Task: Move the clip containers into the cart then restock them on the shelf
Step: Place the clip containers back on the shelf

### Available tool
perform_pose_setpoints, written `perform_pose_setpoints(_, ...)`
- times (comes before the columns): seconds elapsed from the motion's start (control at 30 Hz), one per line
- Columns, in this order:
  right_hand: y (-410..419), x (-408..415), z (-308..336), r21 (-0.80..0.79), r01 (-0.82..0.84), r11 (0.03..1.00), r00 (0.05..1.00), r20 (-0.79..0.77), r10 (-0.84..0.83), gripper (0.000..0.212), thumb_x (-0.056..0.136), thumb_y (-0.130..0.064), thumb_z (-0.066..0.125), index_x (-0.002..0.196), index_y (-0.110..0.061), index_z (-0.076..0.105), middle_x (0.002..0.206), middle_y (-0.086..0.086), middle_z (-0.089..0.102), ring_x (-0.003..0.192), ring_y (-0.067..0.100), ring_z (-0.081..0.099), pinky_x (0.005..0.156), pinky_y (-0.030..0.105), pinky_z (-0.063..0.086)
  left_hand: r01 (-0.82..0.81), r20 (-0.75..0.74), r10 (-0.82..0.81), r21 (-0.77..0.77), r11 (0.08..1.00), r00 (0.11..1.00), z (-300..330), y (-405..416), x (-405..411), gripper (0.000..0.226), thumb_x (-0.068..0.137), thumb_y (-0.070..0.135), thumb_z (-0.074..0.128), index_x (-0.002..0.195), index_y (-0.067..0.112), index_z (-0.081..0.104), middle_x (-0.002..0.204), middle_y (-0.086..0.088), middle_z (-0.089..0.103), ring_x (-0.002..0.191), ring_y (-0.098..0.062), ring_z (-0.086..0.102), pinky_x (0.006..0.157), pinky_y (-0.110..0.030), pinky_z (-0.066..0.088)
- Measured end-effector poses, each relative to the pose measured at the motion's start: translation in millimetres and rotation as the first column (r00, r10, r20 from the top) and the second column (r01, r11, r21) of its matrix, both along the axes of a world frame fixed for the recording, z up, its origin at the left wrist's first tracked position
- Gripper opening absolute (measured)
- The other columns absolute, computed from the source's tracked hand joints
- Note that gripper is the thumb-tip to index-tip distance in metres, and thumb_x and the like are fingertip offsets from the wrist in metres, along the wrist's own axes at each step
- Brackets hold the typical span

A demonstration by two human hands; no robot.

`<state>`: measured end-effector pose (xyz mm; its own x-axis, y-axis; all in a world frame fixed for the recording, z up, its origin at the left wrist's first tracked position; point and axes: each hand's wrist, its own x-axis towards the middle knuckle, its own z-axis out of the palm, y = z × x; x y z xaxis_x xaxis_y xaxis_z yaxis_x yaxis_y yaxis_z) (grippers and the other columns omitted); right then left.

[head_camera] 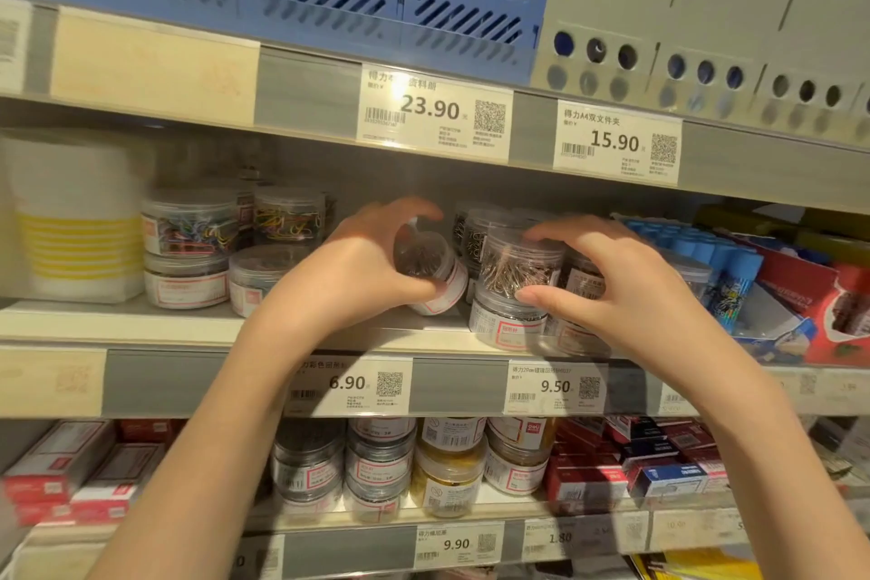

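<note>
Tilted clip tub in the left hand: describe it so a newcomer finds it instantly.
Start at the middle shelf, directly above the 6.90 price tag. The left hand grips a clear round tub of dark clips with a white, red-edged label. Unlike the upright stacked tubs beside it, under the right hand, it is tipped over, lid facing the camera.

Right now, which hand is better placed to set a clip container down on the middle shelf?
Left. The left hand already grips a tilted container over bare shelf; the right hand grips a stacked container.
</note>
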<state>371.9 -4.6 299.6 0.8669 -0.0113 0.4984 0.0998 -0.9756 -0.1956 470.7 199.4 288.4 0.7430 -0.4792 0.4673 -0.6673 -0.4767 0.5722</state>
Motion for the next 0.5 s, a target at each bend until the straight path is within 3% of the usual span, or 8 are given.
perform_pose_setpoints(0.17, -1.7, 1.7, -0.1, -0.003, -0.015, 1.000, 1.000, -0.007, 0.015, 0.077, 0.061, -0.076, 0.037, 0.128, -0.040, 0.048, 0.122, -0.014, 0.057, 0.113, 0.010, 0.051, 0.094, 0.038, 0.044, -0.021, -0.049, 0.021, 0.003, 1.000, 0.999, 2.6, 0.7, 1.7, 0.056, 0.073, 0.029, 0.077, 0.122, 0.038, 0.050, 0.112, 0.010, 0.057, 0.095, -0.006, 0.056, 0.076, -0.015, 0.040)
perform_pose_setpoints(0.5, -7.0, 4.7, -5.5, -0.036, 0.014, 0.999, 1.000, -0.001, -0.014, 0.082, 0.062, -0.080, 0.032, 0.131, -0.037, 0.047, 0.105, -0.002, 0.065, 0.101, 0.017, 0.056, 0.087, 0.042, 0.047, -0.052, -0.024, 0.056, 0.142, 0.988, 0.998, 1.2, -1.7, -1.8, 0.035, 0.073, 0.035, 0.074, 0.106, 0.034, 0.063, 0.116, 0.012, 0.062, 0.103, -0.007, 0.058, 0.087, -0.021, 0.045)
